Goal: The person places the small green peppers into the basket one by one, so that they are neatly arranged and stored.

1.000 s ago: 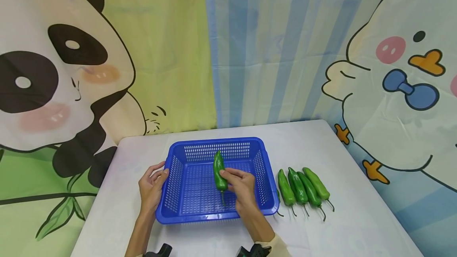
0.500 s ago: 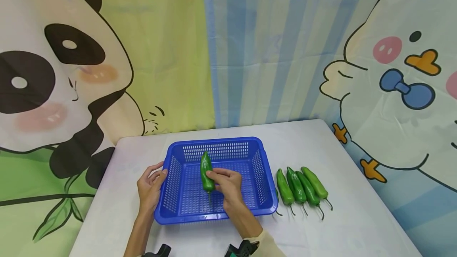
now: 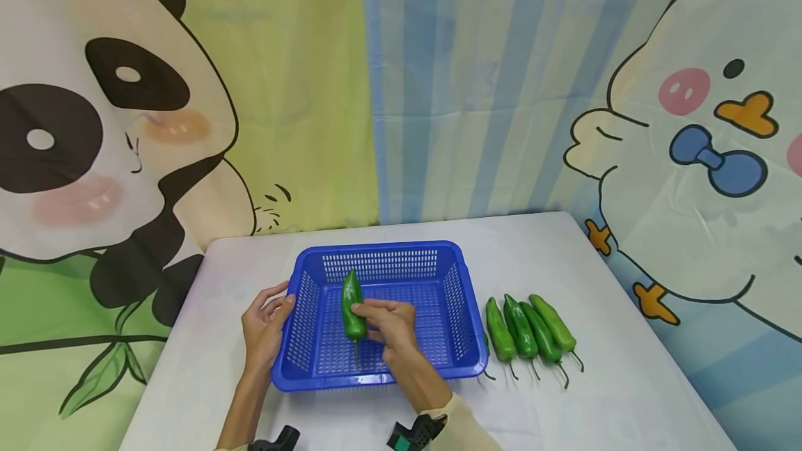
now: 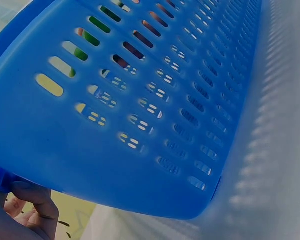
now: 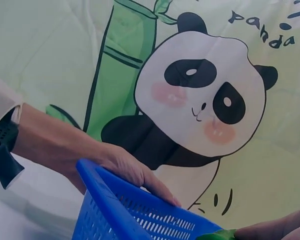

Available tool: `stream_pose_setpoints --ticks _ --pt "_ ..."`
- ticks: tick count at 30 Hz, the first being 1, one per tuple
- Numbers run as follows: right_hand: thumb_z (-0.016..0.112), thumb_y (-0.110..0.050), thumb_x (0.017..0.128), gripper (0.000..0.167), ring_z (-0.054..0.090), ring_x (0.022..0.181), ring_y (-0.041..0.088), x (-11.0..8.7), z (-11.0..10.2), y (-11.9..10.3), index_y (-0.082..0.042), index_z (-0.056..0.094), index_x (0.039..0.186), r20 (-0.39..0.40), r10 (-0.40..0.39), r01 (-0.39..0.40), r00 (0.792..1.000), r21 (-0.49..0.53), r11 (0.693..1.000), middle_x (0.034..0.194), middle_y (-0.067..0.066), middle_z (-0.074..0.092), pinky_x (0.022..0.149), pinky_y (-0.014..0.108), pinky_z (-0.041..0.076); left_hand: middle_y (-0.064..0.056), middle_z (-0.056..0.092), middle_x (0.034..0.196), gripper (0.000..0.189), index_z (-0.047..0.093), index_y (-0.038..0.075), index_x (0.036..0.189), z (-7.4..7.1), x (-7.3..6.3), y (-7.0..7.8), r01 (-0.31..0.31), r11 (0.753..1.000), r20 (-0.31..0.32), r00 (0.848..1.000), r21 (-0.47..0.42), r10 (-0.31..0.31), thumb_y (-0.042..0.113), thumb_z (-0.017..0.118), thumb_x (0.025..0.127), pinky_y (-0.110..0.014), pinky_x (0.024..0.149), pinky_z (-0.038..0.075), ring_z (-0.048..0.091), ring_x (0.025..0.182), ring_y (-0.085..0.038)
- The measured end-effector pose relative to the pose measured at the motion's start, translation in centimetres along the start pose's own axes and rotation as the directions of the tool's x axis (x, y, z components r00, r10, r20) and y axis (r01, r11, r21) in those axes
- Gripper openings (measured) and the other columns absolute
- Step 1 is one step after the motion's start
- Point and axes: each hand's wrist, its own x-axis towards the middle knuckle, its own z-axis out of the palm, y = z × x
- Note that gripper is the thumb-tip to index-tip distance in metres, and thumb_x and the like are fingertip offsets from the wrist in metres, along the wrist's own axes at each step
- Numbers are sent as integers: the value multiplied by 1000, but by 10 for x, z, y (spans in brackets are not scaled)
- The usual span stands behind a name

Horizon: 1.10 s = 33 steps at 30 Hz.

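My left hand (image 3: 266, 329) grips the left rim of a blue plastic basket (image 3: 376, 381). In the left wrist view its curled fingers (image 4: 40, 202) lie at the edge of the slotted basket wall (image 4: 90, 155). Over the basket's left-middle part, my right hand (image 3: 391, 326) pinches a green chili pepper (image 3: 352, 305) between thumb and fingers. The pepper points away from me, stem towards me; whether it touches the basket floor, I cannot tell. Only the edge of the right hand (image 5: 279, 229) and a bit of pepper (image 5: 217, 235) show in the right wrist view.
Right of the basket, several green chili peppers (image 3: 523, 329) lie side by side on the white table (image 3: 614, 381), stems towards me. One is mostly hidden by the basket's right rim. A printed curtain (image 3: 432, 124) hangs behind the table.
My right hand has carried the pepper leftward across the basket, from near its middle to its left-middle part. My left hand and the basket stay in place.
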Motion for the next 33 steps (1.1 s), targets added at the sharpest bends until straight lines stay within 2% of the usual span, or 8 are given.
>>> stream_pose_setpoints --ticks 4,9,16,26,33 --pt "93 -4 80 35 82 86 24 -1 6 1 8 78 109 -6 4 -4 1000 6 1000 104 23 82 75 36 69 8 80 89 38 66 -4 140 -1 0 0 -1 1000 -2 1000 -7 1 11 72 106 -21 64 64 77 73 -6" --pt "93 -2 80 33 83 85 25 -2 15 3 9 78 108 0 7 -7 1000 23 1000 103 24 82 75 36 70 7 80 89 38 66 -5 139 -1 1 -1 -5 1000 -3 1000 -15 5 10 73 105 -21 64 64 77 73 -7" --pt "94 -3 81 28 80 83 23 0 24 6 6 79 103 8 61 -61 998 -29 998 99 21 83 77 38 70 9 80 90 38 66 -4 139 -1 1 -2 -1 1000 -4 1000 4 1 11 73 106 -21 65 65 78 74 -6" --pt "94 -6 83 31 83 85 23 -2 35 7 5 80 107 29 129 -127 991 -52 991 101 20 84 80 38 70 9 80 90 38 65 -5 140 0 1 0 -10 1000 11 1000 -4 10 12 72 106 -21 67 65 78 76 -6" --pt "96 -10 81 30 81 85 21 -2 45 10 2 81 105 -1 143 -142 990 -87 986 100 16 84 82 43 70 7 80 92 37 66 -3 140 0 1 1 -6 1000 15 1000 10 6 12 72 107 -22 69 66 79 77 -7"
